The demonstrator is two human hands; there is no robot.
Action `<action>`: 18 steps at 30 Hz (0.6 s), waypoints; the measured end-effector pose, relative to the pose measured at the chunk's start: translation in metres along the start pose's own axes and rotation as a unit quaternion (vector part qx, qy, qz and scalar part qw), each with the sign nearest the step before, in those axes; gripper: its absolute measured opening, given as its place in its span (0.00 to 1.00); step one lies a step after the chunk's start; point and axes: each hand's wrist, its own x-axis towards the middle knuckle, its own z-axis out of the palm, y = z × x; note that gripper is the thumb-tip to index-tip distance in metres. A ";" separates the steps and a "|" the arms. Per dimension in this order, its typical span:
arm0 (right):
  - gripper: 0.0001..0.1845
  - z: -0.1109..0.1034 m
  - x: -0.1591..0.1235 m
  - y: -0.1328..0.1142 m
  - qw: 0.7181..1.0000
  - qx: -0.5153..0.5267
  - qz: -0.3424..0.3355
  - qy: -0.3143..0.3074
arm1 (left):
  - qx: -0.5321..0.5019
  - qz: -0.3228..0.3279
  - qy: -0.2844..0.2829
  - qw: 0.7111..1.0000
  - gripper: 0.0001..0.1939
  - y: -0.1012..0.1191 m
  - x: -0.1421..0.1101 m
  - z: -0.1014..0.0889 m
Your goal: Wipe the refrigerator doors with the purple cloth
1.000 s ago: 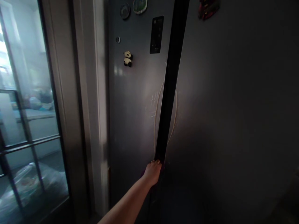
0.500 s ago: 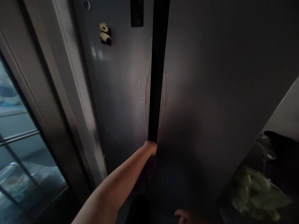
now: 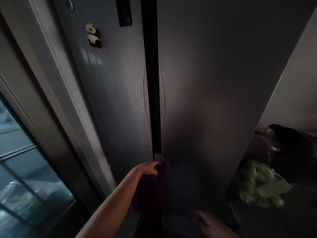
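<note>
My left hand (image 3: 148, 168) is closed on a dark purple cloth (image 3: 147, 193), which hangs below the fingers. It is at the lower end of the black vertical handle strip (image 3: 153, 99) between the two doors of a grey refrigerator (image 3: 205, 82). Part of the cloth lies against the door front. Low in the picture, my right hand (image 3: 205, 221) is dim and blurred, its fingers loosely extended and apart from the door, with nothing visible in them. Pale curved marks run down both sides of the strip.
A panda magnet (image 3: 92, 34) and a dark panel (image 3: 124, 13) are on the left door. A glazed metal-framed door (image 3: 22, 158) stands at the left. At the lower right lies a clear bag of green vegetables (image 3: 262, 185) beside a dark item (image 3: 289, 148).
My left hand has moved down off the strip's lower end, and more of the purple cloth shows. My right hand has risen slightly into view. The camera view has shifted right.
</note>
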 end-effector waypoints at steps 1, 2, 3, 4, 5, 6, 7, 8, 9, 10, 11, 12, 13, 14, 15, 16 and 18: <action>0.21 -0.002 0.007 -0.006 0.997 0.027 0.035 -0.071 | -0.056 0.028 0.012 0.998 0.29 -0.005 -0.008 0.016; 0.23 -0.003 0.014 -0.013 0.989 0.053 0.066 -0.120 | -0.111 0.055 0.026 0.992 0.32 -0.010 -0.014 0.034; 0.23 -0.003 0.021 -0.019 0.984 0.073 0.088 -0.135 | -0.162 0.078 0.033 0.983 0.34 -0.013 -0.019 0.051; 0.21 -0.002 0.028 -0.025 0.984 0.084 0.098 -0.124 | -0.206 0.096 0.041 0.973 0.36 -0.015 -0.023 0.067; 0.19 0.000 0.033 -0.031 0.984 0.089 0.099 -0.122 | -0.241 0.109 0.046 0.963 0.37 -0.016 -0.025 0.082; 0.17 0.003 0.037 -0.036 0.984 0.088 0.095 -0.124 | -0.274 0.118 0.049 0.953 0.38 -0.016 -0.027 0.095; 0.17 0.006 0.040 -0.040 0.984 0.081 0.090 -0.129 | -0.308 0.124 0.049 0.942 0.38 -0.015 -0.029 0.105; 0.17 0.010 0.041 -0.043 0.985 0.071 0.085 -0.135 | -0.343 0.126 0.049 0.929 0.37 -0.014 -0.029 0.114; 0.19 0.012 0.041 -0.044 0.986 0.060 0.078 -0.133 | -0.378 0.127 0.047 0.916 0.37 -0.012 -0.029 0.120; 0.22 0.014 0.039 -0.044 0.989 0.049 0.066 -0.123 | -0.410 0.128 0.044 0.902 0.37 -0.011 -0.028 0.124; 0.26 0.015 0.036 -0.044 0.994 0.036 0.050 -0.095 | -0.436 0.128 0.043 0.890 0.38 -0.010 -0.027 0.127; 0.30 0.016 0.033 -0.043 0.998 0.019 0.036 -0.056 | -0.451 0.125 0.047 0.882 0.39 -0.009 -0.024 0.131; 0.35 0.015 0.029 -0.043 0.999 -0.003 0.027 -0.018 | -0.455 0.120 0.056 0.881 0.42 -0.008 -0.021 0.135; 0.40 0.014 0.026 -0.044 0.999 -0.029 0.019 0.014 | -0.448 0.108 0.067 0.885 0.44 -0.006 -0.017 0.140; 0.45 0.014 0.024 -0.045 0.998 -0.055 0.013 0.031 | -0.434 0.091 0.079 0.893 0.47 -0.004 -0.013 0.147; 0.49 0.014 0.022 -0.048 0.996 -0.078 0.006 0.031 | -0.417 0.074 0.091 0.901 0.49 -0.002 -0.008 0.156; 0.58 0.020 0.022 -0.053 0.996 -0.089 -0.012 -0.010 | -0.368 0.050 0.095 0.924 0.51 0.005 0.000 0.179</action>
